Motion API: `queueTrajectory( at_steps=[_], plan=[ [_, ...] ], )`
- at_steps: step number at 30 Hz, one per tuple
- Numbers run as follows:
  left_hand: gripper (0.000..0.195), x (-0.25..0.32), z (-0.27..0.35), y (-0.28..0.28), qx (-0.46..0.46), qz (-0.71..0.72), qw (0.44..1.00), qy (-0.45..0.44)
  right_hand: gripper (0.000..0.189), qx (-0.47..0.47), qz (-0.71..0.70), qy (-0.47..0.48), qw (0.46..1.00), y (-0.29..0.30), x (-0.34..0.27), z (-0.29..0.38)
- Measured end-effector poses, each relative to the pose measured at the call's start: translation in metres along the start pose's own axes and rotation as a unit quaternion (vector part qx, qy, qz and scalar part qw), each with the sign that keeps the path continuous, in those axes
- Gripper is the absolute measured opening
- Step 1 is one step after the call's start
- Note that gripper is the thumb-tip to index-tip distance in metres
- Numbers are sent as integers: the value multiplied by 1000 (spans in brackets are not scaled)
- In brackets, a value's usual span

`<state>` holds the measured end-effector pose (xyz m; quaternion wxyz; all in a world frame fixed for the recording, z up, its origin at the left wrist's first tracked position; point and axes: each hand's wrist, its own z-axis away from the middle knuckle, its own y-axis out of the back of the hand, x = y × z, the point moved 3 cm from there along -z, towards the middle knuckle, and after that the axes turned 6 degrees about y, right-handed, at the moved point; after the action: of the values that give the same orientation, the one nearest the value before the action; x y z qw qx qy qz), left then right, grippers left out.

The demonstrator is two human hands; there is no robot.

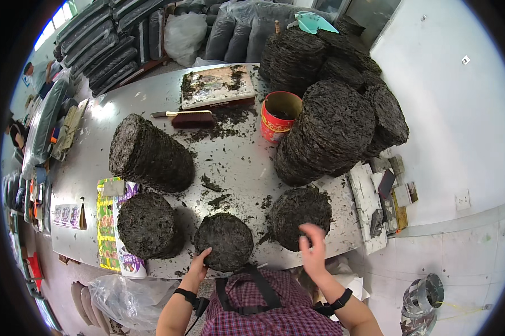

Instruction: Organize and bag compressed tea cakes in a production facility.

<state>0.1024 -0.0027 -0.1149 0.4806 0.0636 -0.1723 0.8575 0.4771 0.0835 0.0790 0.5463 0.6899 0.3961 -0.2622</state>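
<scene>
Round dark sheets, apparently dried seaweed, lie in stacks on a metal table. My left hand [201,264] grips the lower left edge of the round dark sheet or low stack [223,242] in front of me, thumb on top. Over the near edge of the right stack [296,214] is my right hand [313,248], fingers apart and nothing in them; whether it touches the stack I cannot tell. A taller stack [147,225] stands to the left. Behind it a tall column of sheets [151,155] leans, its top toward the left.
Tall dark stacks [332,126] crowd the back right, beside a red canister [273,124]. A brush [192,119] and a crumb-covered box [218,88] lie farther back. Wooden blocks [368,206] line the table's right end. Two people are far off at the left.
</scene>
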Motion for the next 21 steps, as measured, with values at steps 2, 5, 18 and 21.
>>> queueTrajectory(
  at_steps=[2,5,18,21],
  plan=[
    [109,12,35,-26,26,0,996,-80,36,-176,-137,-100,970,-41,-16,-6],
    [104,23,92,-62,-42,-6,993,-110,46,-288,-118,-4,950,-97,-44,-12],
    [83,44,117,-94,247,-346,742,-517,45,-222,-111,-88,965,-161,35,-17],
    [53,57,129,-93,160,-373,796,-448,49,-163,-152,-147,964,-154,2,-30]
  ],
)
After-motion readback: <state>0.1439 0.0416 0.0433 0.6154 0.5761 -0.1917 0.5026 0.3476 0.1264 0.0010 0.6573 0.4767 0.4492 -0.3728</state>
